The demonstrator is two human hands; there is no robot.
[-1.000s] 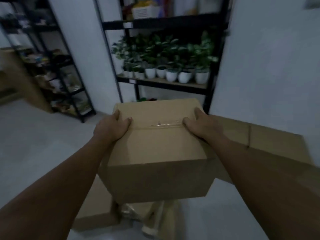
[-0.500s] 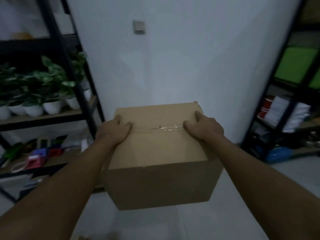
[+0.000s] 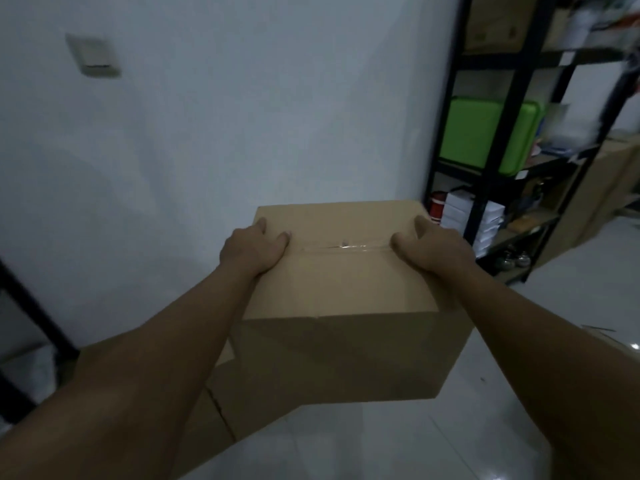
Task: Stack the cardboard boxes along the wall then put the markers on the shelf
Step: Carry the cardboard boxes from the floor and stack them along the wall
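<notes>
Both hands grip one cardboard box [image 3: 341,289] between them.

Left hand [image 3: 252,249] and right hand [image 3: 433,249] each clamp a top side edge, thumbs on the taped lid, fingers hidden down the sides. Below the left forearm lies a second box [image 3: 204,424] on the floor [image 3: 398,441]; beyond the grip stands the wall [image 3: 242,116], a shelf [image 3: 498,168] to its right.

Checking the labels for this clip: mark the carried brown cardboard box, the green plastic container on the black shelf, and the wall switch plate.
Brown cardboard box [image 3: 346,282]: head view, taped top face.
Green plastic container [image 3: 485,133]: head view, front face, on the black shelf.
Wall switch plate [image 3: 93,55]: head view, plate centre.
</notes>
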